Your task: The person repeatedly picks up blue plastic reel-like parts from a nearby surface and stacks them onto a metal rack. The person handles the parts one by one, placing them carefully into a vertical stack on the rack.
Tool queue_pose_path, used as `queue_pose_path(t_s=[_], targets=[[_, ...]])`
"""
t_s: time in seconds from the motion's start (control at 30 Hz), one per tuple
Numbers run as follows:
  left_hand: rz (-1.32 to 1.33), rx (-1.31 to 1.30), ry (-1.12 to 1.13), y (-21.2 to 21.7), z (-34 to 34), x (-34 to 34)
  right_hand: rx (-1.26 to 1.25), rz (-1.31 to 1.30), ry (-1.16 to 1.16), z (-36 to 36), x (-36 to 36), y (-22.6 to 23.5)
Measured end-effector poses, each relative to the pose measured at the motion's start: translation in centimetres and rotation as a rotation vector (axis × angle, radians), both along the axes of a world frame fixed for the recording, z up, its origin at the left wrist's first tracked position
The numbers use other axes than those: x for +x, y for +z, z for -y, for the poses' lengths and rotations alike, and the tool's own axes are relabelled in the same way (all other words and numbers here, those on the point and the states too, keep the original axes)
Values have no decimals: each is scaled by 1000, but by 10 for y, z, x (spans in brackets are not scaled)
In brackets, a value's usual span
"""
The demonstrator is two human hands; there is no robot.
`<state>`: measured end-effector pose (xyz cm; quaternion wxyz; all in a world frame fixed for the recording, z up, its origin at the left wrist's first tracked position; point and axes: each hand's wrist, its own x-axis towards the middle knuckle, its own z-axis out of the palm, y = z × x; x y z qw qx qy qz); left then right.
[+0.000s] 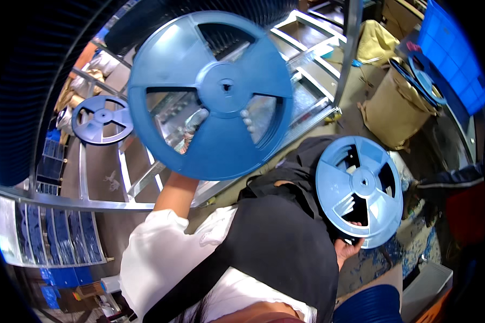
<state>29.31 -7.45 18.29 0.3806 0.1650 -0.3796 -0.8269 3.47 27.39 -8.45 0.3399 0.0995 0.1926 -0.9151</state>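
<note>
The large blue reel [219,144], a round plastic disc with three cut-out windows and a small central hole, is held up by the left hand [193,125]. That hand is behind the reel's lower spoke: part of it shows through the left window, and pale grey fingertips show at the inner edge of the right window. It is partly hidden, so how tightly it closes cannot be told. Its forearm comes up below the large reel's lower rim.

To the lower right of the large reel, apart from it, is the light blue reel [382,214], tilted. The right hand [348,251] grips this one at its lower rim, with fingertips showing through its lowest window.

Left of the large reel, near its rim, is a smaller-looking blue reel [87,125]. A metal frame [140,187] extends behind and below the large reel. Well to its right stand a brown sack [396,110] with blue reels on top, a yellow sack [373,46] and a bright blue crate [454,56].
</note>
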Motion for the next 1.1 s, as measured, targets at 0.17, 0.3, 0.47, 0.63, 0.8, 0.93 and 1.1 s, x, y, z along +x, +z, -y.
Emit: queue_pose_path(t_s=[0.17, 0.3, 0.47, 0.63, 0.8, 0.93, 1.1], targets=[[290, -177, 478, 7, 12, 85, -104, 33, 62, 3, -5, 5], [393, -220, 671, 18, 76, 130, -85, 15, 79, 4, -6, 5], [63, -151, 529, 27, 199, 129, 37, 48, 13, 5, -5, 7], [214, 6, 710, 35, 321, 83, 160, 71, -10, -2, -7, 0], [-636, 631, -106, -35, 435, 137, 140, -18, -32, 3, -5, -6], [-830, 781, -726, -60, 466, 171, 148, -49, 51, 4, -8, -9], [-1092, 840, -29, -52, 430, 113, 241, -216, 21, 1, -9, -6]])
